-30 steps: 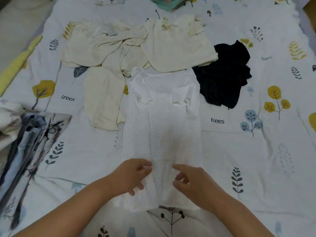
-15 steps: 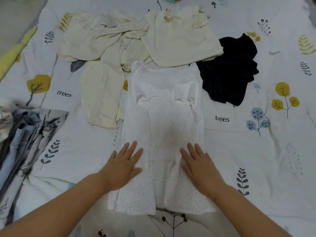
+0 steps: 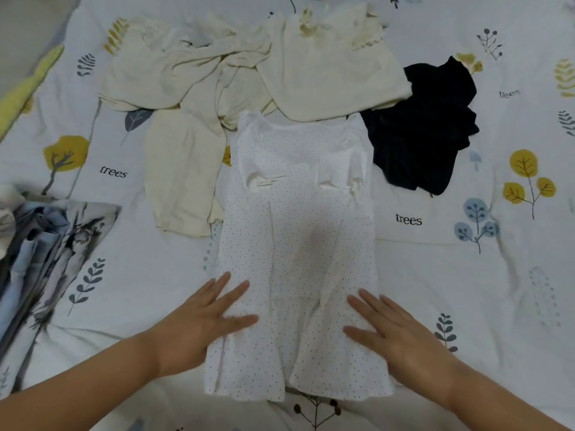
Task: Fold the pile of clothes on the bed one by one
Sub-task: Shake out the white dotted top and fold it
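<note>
White dotted dress (image 3: 295,244) lies under both flat, open-fingered hands, left hand (image 3: 202,325) and right hand (image 3: 401,340) (bedsheet (image 3: 466,290) reads "trees").

Both hands (image 3: 295,331) press flat on dotted dress (image 3: 298,231).

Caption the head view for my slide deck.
Both hands press flat on a white dotted dress.
</note>
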{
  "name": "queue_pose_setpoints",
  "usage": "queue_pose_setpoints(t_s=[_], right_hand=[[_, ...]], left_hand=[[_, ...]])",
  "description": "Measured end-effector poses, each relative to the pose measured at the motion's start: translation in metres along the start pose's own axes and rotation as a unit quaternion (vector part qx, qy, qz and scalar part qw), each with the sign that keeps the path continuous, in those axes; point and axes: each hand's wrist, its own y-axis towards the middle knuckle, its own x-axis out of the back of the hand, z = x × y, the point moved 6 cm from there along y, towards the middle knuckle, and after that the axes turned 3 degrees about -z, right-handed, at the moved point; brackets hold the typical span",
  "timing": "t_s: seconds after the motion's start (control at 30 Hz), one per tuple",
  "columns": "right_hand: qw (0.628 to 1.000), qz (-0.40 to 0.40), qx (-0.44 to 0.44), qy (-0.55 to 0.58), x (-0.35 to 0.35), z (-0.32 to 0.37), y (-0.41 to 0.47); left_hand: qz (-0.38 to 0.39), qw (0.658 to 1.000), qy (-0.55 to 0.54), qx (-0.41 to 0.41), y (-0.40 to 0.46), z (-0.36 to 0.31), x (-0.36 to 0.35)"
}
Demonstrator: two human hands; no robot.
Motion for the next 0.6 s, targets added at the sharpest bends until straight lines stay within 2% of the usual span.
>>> queue_pose_setpoints(t_s=[0.07, 0.13, 0.17, 0.23, 0.3, 0.37, 0.43, 0.53, 0.6], right_hand=[[0.998, -0.021, -0.019, 0.057, 0.001, -0.001, 0.005], [0.986, -0.061, -0.05, 0.144, 0.019, 0.0, 0.014], [0.97, -0.081, -0.086, 0.212, 0.031, -0.002, 0.02], [0.91, -0.085, -0.175, 0.367, 0.049, -0.009, 0.029], [0.837, -0.079, -0.23, 0.49, 0.067, -0.016, 0.038], [0.792, -0.117, -0.256, 0.542, 0.094, -0.023, 0.053], [0.762, -0.164, -0.269, 0.566, 0.118, -0.038, 0.07], [0.739, -0.196, -0.256, 0.592, 0.145, -0.061, 0.102], [0.705, -0.217, -0.283, 0.613, 0.151, -0.08, 0.122]], left_hand=[[-0.01, 0.993, -0.114, 0.014, 0.004, 0.002, 0.002], [-0.007, 0.965, -0.258, 0.045, 0.01, 0.007, 0.021], [-0.017, 0.953, -0.3, 0.045, 0.014, 0.012, 0.028], [-0.023, 0.915, -0.399, 0.057, 0.02, 0.027, 0.042], [-0.035, 0.849, -0.518, 0.102, 0.023, 0.05, 0.053], [-0.079, 0.754, -0.632, 0.161, 0.029, 0.072, 0.067], [-0.146, 0.674, -0.702, 0.178, 0.04, 0.089, 0.096], [-0.209, 0.531, -0.795, 0.208, 0.069, 0.111, 0.132], [-0.223, 0.479, -0.816, 0.236, 0.086, 0.127, 0.145]])
